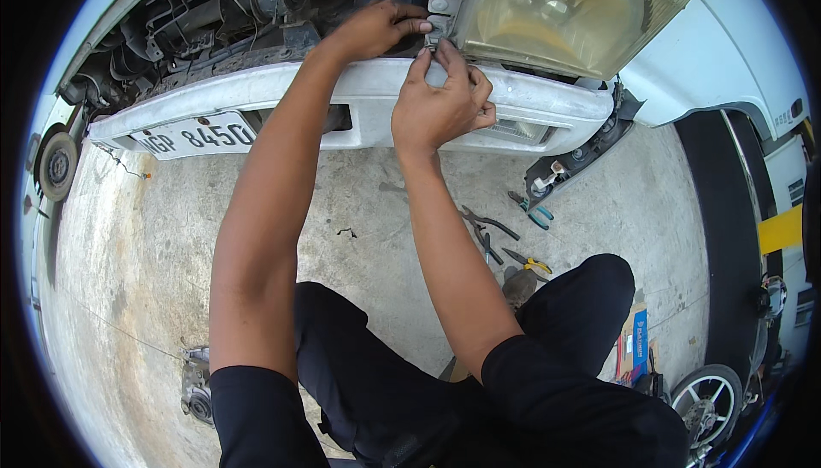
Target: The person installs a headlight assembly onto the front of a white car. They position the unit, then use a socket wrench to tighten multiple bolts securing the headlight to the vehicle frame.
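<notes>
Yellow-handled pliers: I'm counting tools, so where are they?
In the head view, the yellow-handled pliers lie on the floor right of centre, below the blue-handled pliers and left of the person's right knee.

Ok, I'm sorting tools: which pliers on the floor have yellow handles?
The yellow-handled pliers, just left of the right knee; the blue-handled pair lies nearer the bumper, and the dark pair further left.

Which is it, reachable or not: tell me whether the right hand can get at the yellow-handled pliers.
Probably yes: the yellow-handled needle-nose pliers look uncovered on the concrete floor, between right forearm and right knee. The right hand would first have to leave the headlight bracket.
</notes>
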### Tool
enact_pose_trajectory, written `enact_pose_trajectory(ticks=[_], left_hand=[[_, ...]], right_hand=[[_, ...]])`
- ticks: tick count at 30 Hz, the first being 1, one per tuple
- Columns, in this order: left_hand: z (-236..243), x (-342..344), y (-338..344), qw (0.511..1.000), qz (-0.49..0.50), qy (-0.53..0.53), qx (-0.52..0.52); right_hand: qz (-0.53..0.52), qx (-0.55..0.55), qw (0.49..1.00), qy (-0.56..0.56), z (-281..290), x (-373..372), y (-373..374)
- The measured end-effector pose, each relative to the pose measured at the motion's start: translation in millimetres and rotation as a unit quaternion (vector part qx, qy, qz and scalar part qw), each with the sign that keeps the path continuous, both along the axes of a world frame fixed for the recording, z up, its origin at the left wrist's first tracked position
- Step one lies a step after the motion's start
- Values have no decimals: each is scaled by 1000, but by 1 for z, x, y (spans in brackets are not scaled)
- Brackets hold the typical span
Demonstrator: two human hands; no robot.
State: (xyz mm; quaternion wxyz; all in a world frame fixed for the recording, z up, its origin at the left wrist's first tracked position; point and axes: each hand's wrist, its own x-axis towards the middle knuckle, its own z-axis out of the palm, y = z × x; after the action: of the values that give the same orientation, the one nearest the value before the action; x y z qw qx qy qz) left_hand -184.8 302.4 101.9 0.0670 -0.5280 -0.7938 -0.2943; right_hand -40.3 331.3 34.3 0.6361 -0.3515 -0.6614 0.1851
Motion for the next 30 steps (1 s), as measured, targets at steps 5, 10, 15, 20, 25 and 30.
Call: enact_pose_trajectory(ticks=[5,10,15,20,25,30], left_hand=[[21,-47,16,966,-219,-99,-91],[14,-63,31,939,-333,-52,-71],[7,-54,28,938,-339,-63,-39],[18,-46,24,947,-311,-23,-71],[18,-44,21,948,-319,15,-8],[13,-47,23,950,-310,40,1]], right_hand=[[-66,-4,998,-11,5,-19,-7],[-128,-67,990,9,16,-31,-11],[-179,-125,976,0,29,-48,-19],[-248,-146,957,-32,49,-62,-24],[-248,-177,952,-20,61,-68,-27],[-239,-178,955,-9,63,-67,-27]])
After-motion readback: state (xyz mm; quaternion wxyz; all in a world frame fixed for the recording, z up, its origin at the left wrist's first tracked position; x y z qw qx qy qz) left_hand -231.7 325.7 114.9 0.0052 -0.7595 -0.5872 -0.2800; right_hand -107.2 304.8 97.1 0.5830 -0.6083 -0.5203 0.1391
